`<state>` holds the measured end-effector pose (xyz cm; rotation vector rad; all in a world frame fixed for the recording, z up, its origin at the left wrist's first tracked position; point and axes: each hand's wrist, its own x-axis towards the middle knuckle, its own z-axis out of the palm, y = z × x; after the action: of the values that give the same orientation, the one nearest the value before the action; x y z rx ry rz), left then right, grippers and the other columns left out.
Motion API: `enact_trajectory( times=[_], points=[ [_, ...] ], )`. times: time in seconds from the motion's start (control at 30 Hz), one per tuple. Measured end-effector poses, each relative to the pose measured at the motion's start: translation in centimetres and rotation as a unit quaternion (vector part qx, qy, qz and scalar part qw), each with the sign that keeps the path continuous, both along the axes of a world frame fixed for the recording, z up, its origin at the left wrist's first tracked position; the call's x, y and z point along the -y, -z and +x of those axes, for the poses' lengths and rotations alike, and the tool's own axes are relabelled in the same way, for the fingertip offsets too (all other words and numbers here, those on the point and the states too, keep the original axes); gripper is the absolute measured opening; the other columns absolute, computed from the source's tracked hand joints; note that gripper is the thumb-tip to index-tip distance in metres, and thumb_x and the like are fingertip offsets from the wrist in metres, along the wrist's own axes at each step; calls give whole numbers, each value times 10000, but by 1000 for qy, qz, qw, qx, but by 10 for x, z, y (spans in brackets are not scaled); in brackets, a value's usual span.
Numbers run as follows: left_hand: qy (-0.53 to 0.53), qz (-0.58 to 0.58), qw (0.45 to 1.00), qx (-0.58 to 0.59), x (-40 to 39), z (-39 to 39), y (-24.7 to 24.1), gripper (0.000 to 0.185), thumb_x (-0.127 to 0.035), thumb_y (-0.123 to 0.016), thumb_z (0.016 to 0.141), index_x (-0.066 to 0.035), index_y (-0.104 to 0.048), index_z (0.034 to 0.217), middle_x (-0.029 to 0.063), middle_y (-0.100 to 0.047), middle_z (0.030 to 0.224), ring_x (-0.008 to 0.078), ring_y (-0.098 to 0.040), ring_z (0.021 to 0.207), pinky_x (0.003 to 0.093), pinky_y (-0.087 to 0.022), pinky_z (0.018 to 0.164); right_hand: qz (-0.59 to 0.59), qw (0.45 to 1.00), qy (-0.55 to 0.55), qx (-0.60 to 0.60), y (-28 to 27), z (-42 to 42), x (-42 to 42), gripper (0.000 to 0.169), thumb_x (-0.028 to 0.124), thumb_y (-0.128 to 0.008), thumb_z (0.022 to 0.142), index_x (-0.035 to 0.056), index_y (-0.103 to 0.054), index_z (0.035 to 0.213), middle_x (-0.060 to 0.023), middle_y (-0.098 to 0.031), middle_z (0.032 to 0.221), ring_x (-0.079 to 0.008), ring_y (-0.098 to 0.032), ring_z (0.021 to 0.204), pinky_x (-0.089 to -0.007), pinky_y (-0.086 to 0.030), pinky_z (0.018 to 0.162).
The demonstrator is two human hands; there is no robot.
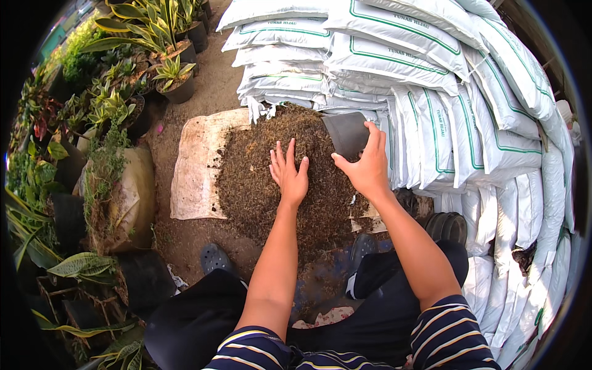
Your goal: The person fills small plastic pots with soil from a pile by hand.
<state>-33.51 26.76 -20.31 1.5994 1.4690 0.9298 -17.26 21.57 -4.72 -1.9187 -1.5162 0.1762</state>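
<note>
A mound of brown, loose potting mix (249, 189) lies before me on a flattened pale woven sack (194, 162). My left hand (291, 178) is palm down over the middle of the mound, fingers apart, holding nothing; how far it presses in is hard to tell. In my right hand (371, 169) is a black plastic plant pot (350, 132), gripped between thumb and fingers. The pot is tipped on its side at the mound's right edge, its mouth towards the mix. The inside of the pot is hidden from me.
White plastic sacks (393, 60) with green lines and writing are stacked high behind and to the right. Potted variegated plants (178, 88) crowd the left, beside a bulging yellowish sack (136, 199). Nested black pots (446, 227) stand near my right knee. My clog (216, 259) is at the mound's near edge.
</note>
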Motion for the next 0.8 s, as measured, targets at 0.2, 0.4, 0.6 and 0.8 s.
enact_trajectory(
  times=[0.2,0.4,0.6,0.8],
  points=[
    [-2,-1,1000,-22,-5,1,-3,669,-448,-602,1089,-317,-374,1704,82,-119,1838,354,0,1694,577,11,1337,-79,997,-19,-14,59,39,8,1059,299,-975,766,18,-337,1564,-266,-471,1519,-450,-554,1369,-498,-492,1146],
    [-10,-11,999,-28,-1,7,-5,630,-418,-599,1104,-318,-395,1691,89,-116,1838,350,-1,1696,580,20,1333,-86,993,34,71,21,66,2,1043,249,-974,773,42,-342,1575,-232,-492,1477,-451,-559,1355,-509,-501,1123],
    [9,-1,998,-61,0,8,0,630,-398,-575,1107,-319,-377,1701,104,-115,1837,365,-17,1695,591,-6,1333,-164,968,186,18,84,100,7,1080,299,-977,784,84,-287,1586,-245,-498,1417,-483,-645,1222,-544,-566,1011],
    [63,-15,991,-116,-2,1,-7,682,-390,-585,1110,-331,-301,1727,105,-35,1846,368,17,1696,588,-35,1337,-207,934,251,-149,97,68,12,1020,365,-940,769,29,-310,1498,-284,-470,1424,-492,-634,1227,-548,-558,1041]
  ],
)
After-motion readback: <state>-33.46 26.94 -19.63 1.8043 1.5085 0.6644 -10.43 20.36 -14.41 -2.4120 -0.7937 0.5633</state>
